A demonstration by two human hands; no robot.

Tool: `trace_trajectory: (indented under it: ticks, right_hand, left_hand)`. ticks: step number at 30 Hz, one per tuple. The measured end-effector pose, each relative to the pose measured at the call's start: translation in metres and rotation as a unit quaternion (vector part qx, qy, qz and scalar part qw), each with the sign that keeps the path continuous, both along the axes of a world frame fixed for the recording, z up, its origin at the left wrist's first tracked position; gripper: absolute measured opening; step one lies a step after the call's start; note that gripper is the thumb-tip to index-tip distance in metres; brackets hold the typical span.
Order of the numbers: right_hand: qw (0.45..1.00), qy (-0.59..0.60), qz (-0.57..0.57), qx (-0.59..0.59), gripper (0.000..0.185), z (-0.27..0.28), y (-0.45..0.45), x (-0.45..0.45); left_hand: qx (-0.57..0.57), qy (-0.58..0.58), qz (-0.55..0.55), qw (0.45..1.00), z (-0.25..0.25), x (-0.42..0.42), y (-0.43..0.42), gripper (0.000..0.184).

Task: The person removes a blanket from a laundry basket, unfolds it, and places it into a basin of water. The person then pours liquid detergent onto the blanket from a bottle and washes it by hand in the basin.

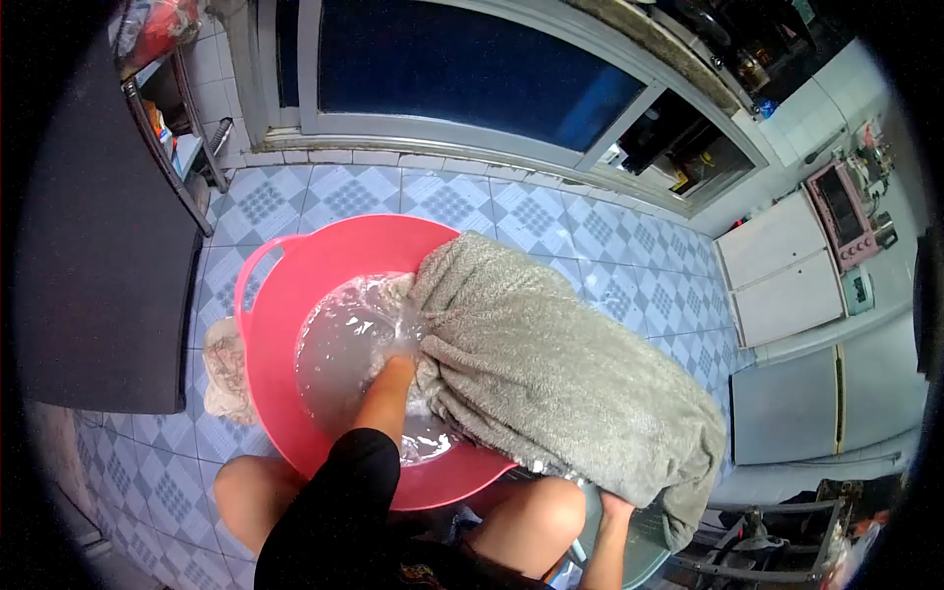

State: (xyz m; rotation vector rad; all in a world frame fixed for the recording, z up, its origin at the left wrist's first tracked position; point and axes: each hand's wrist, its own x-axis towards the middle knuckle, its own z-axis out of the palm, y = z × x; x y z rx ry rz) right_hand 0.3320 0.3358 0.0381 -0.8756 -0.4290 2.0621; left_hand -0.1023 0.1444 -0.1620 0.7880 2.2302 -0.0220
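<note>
A large grey plush blanket (pixel 560 364) hangs over the right rim of a pink tub (pixel 270 324), one end dipping into cloudy, sudsy water (pixel 339 344). My left hand (pixel 396 362) reaches down into the water beside the blanket's wet folds; its fingers are hidden below the surface. At the blanket's lower right edge, my right hand (pixel 618 505) grips the cloth, its fingers mostly covered by it. Beneath that end stands a greenish basin (pixel 644 551), partly hidden by the blanket.
A pale crumpled cloth (pixel 228 374) lies on the blue tiled floor (pixel 452 202) left of the tub. A dark cabinet-like panel (pixel 98 246) stands at the left. White cupboards (pixel 782 265) and a pink oven (pixel 844 211) line the right side. My knees flank the tub's near side.
</note>
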Motion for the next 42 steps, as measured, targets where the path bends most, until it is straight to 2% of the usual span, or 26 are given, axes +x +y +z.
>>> trace_trajectory:
  ticks: [1, 6, 9, 10, 11, 13, 15, 17, 19, 21, 22, 23, 25, 27, 29, 30, 32, 33, 35, 36, 37, 38, 39, 40, 41, 42]
  right_hand:
    - [0.997, 0.009, 0.025, 0.074, 0.058, -0.01, 0.007, 0.002]
    - [0.949, -0.073, 0.069, 0.3, 0.057, 0.071, 0.005, -0.102]
    - [0.876, -0.169, 0.141, 0.428, 0.056, 0.114, -0.016, -0.173]
    - [0.837, -0.206, 0.171, 0.477, 0.056, 0.123, -0.027, -0.196]
    - [0.792, -0.238, 0.199, 0.526, 0.056, 0.128, -0.041, -0.217]
    - [0.682, -0.297, 0.252, 0.619, 0.055, 0.129, -0.071, -0.256]
    - [0.555, -0.342, 0.292, 0.7, 0.055, 0.115, -0.105, -0.291]
    - [0.435, -0.385, 0.325, 0.747, 0.055, 0.09, -0.138, -0.314]
    - [0.324, -0.422, 0.36, 0.767, 0.054, 0.055, -0.169, -0.332]
    - [0.238, -0.442, 0.399, 0.767, 0.054, 0.018, -0.193, -0.343]
    - [0.202, -0.447, 0.42, 0.764, 0.054, 0.0, -0.204, -0.345]
    - [0.174, -0.449, 0.439, 0.758, 0.054, -0.014, -0.213, -0.346]
    - [0.121, -0.448, 0.477, 0.747, 0.053, -0.04, -0.225, -0.346]
    - [0.061, -0.436, 0.515, 0.735, 0.053, -0.058, -0.234, -0.344]
    - [-0.001, -0.415, 0.559, 0.718, 0.053, -0.074, -0.243, -0.338]
    - [-0.031, -0.401, 0.58, 0.708, 0.052, -0.077, -0.246, -0.334]
    - [-0.087, -0.364, 0.628, 0.683, 0.052, -0.075, -0.248, -0.324]
    - [-0.104, -0.339, 0.659, 0.664, 0.052, -0.071, -0.246, -0.318]
    - [-0.091, -0.296, 0.709, 0.633, 0.052, -0.049, -0.235, -0.299]
    - [-0.047, -0.305, 0.709, 0.634, 0.049, 0.004, -0.229, -0.279]
    - [-0.001, -0.312, 0.707, 0.635, 0.047, 0.062, -0.223, -0.257]
    - [0.118, -0.238, 0.584, 0.767, 0.044, 0.055, -0.207, -0.241]
    - [0.193, -0.181, 0.558, 0.786, 0.038, 0.058, -0.19, -0.231]
    - [0.217, -0.163, 0.624, 0.733, 0.032, 0.092, -0.175, -0.231]
    - [0.324, -0.213, 0.596, 0.704, 0.024, 0.129, -0.161, -0.217]
    - [0.416, -0.308, 0.446, 0.73, 0.018, 0.143, -0.146, -0.207]
  left_hand:
    - [-0.003, -0.002, -0.015, 1.0, 0.009, 0.003, -0.002, 0.039]
    - [-0.024, -0.031, -0.102, 0.994, 0.075, 0.011, -0.016, 0.04]
    - [-0.006, -0.087, -0.131, 0.988, 0.109, 0.003, -0.026, 0.042]
    - [0.045, -0.142, -0.101, 0.984, 0.108, -0.008, -0.031, 0.049]
    - [0.045, -0.136, -0.105, 0.984, 0.118, -0.017, -0.037, 0.049]
    - [0.176, -0.176, 0.014, 0.969, 0.144, -0.035, -0.049, 0.036]
    - [0.314, -0.202, 0.208, 0.904, 0.207, -0.041, -0.073, 0.039]
    - [0.406, -0.279, 0.308, 0.814, 0.194, -0.082, -0.087, 0.031]
    - [0.454, -0.33, 0.368, 0.741, 0.225, -0.102, -0.114, 0.027]
    - [0.432, -0.292, 0.422, 0.742, 0.281, -0.092, -0.148, 0.043]
    - [0.418, -0.213, 0.411, 0.782, 0.315, -0.068, -0.154, 0.058]
    - [0.417, -0.205, 0.401, 0.79, 0.326, -0.053, -0.152, 0.058]
    - [0.51, -0.091, 0.138, 0.844, 0.329, -0.024, -0.144, 0.074]
    - [0.539, 0.026, -0.101, 0.836, 0.31, 0.005, -0.117, 0.093]
    - [0.387, 0.106, -0.125, 0.907, 0.326, 0.06, -0.085, 0.102]
    - [0.386, 0.1, -0.134, 0.907, 0.321, 0.079, -0.069, 0.102]
    - [0.338, 0.198, -0.152, 0.907, 0.31, 0.102, -0.038, 0.1]
    - [0.343, 0.197, -0.16, 0.904, 0.301, 0.1, -0.027, 0.1]
    - [0.369, 0.222, -0.123, 0.894, 0.269, 0.087, -0.013, 0.09]
    - [0.406, 0.256, -0.116, 0.869, 0.255, 0.079, -0.012, 0.088]
    - [0.408, 0.252, -0.114, 0.87, 0.252, 0.077, -0.016, 0.088]
    - [0.401, 0.262, -0.111, 0.87, 0.25, 0.073, -0.02, 0.087]
    - [0.394, 0.273, -0.109, 0.871, 0.249, 0.068, -0.026, 0.086]
    - [0.396, 0.269, -0.106, 0.872, 0.247, 0.063, -0.035, 0.086]
    - [0.387, 0.283, -0.115, 0.87, 0.247, 0.057, -0.045, 0.08]
    - [0.379, 0.296, -0.126, 0.868, 0.249, 0.052, -0.055, 0.075]
